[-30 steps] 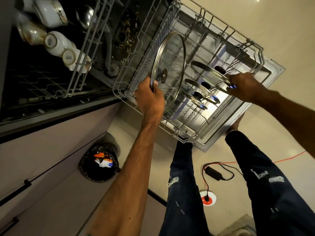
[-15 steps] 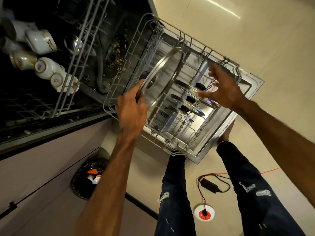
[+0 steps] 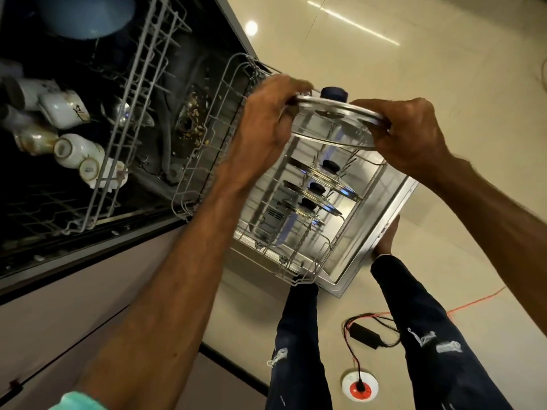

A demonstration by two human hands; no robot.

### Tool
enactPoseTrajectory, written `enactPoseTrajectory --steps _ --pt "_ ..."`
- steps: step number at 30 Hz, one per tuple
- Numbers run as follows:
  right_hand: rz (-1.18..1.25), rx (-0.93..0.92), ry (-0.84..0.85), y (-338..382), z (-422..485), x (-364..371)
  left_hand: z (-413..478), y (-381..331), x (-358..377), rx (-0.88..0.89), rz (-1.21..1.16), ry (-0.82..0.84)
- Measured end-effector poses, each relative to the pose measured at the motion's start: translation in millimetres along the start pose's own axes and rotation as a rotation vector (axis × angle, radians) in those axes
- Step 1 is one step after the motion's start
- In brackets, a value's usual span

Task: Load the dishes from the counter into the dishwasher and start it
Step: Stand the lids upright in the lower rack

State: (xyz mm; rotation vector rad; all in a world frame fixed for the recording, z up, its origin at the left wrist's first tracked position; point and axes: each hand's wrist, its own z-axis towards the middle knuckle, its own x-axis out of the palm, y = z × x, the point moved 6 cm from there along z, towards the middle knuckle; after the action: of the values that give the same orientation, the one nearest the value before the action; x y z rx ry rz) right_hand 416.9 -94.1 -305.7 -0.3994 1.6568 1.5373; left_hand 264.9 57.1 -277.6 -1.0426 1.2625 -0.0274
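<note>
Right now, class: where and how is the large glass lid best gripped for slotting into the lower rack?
Grip the large glass lid by its metal rim, from opposite sides, as the left hand and right hand do. It is wide and flat, and its knob faces away from the person.

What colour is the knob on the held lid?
Dark blue knob, seen in the head view.

We see a glossy cream tiled floor (image 3: 444, 69) carrying bright streaks of reflected ceiling light. On it, a round white floor socket (image 3: 360, 387) with a red centre takes a black cable. Just above the socket lies a black adapter (image 3: 364, 335); an orange wire (image 3: 473, 301) runs away from it. Left of the socket stand mauve cabinet fronts (image 3: 74, 306).
</note>
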Motion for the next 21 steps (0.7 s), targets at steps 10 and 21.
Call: enactPoseTrajectory --steps 10,21 --pt "-0.141 0.254 0.031 -39.6 -18.2 2.8 -65.9 67.4 120.7 -0.757 -0.028 0.393" --pt "-0.193 0.205 0.181 -35.5 -0.4 26.6 -84.7 71.9 142.4 -0.673 -0.038 0.501"
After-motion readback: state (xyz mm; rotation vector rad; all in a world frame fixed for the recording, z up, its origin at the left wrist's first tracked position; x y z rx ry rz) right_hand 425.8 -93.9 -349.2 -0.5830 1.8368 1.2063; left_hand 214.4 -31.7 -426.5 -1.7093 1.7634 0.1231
